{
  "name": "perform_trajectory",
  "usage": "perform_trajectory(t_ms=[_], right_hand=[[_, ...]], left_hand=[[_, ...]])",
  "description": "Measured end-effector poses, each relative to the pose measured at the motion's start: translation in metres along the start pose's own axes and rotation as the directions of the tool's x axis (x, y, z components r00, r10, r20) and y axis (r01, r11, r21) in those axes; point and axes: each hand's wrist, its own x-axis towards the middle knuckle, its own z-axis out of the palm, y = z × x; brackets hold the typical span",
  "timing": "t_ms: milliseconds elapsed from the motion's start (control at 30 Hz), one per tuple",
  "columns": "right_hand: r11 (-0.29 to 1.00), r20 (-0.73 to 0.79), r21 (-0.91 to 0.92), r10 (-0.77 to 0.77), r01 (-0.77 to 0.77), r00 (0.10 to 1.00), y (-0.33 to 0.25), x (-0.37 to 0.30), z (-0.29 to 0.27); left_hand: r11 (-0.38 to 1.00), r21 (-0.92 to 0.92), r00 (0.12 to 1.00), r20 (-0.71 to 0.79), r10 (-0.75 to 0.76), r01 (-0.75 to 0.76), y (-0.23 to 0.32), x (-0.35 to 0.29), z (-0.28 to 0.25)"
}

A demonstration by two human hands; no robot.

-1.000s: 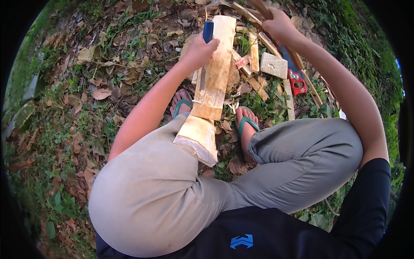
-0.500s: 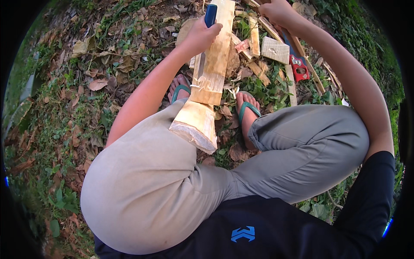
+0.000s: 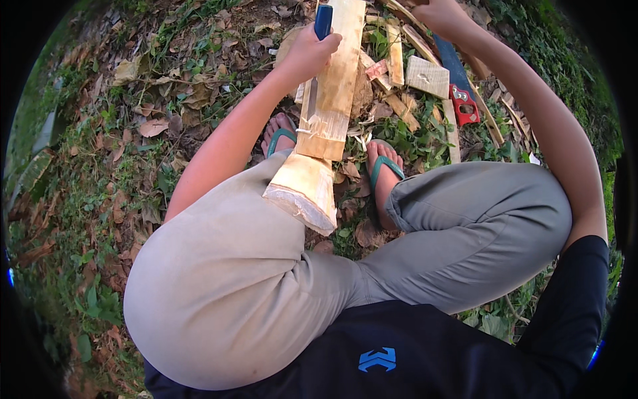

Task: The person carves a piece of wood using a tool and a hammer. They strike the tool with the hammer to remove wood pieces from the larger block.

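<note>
Left hand (image 3: 311,53), upper middle of frame: fingers closed around a blue-handled chisel (image 3: 323,22), handle top poking up out of the fist near the top edge. Grey blade runs down below the fist along the left side of the long wood piece (image 3: 340,73). That piece, main item on my feed, sits upper centre, running from the top edge down toward mid-frame. Splintered fibres on its face, lower part. Below it a flared pale end (image 3: 302,189) overlaps the left trouser leg (image 3: 212,292); from my remote view I can't tell whether both parts are one piece.

Right hand (image 3: 444,14), top edge, right of centre: fingers partly cut off, so I can't tell what it grips, if anything. Saw (image 3: 464,105) under that forearm, upper right: red handle toward the bottom, blue blade angling up toward the hand. Squarish block (image 3: 428,76) just left of the saw; pale strip (image 3: 451,136) below the block. Narrow stick (image 3: 395,56) and reddish scrap (image 3: 377,68) sit between block and long piece, more offcuts around.

Feet in green sandals either side of the wood, centre: left sandal (image 3: 281,138), right sandal (image 3: 382,166). Dry leaves and grass fill the left side. Dark shirt (image 3: 425,352) along the bottom edge.
</note>
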Motion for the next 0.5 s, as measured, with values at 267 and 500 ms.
perform_trajectory(t_ms=[267, 500], right_hand=[[1.000, -0.033, 0.001, 0.000, 0.000, 0.999, -0.016, -0.011, -0.002], [0.996, -0.084, -0.090, -0.026, 0.019, 0.996, 0.001, -0.001, 0.014]], left_hand=[[1.000, 0.013, 1.000, -0.031, 0.007, -0.006, -0.003, 0.000, 0.001], [0.999, 0.008, 0.999, 0.002, 0.032, -0.032, -0.009, -0.003, 0.005]])
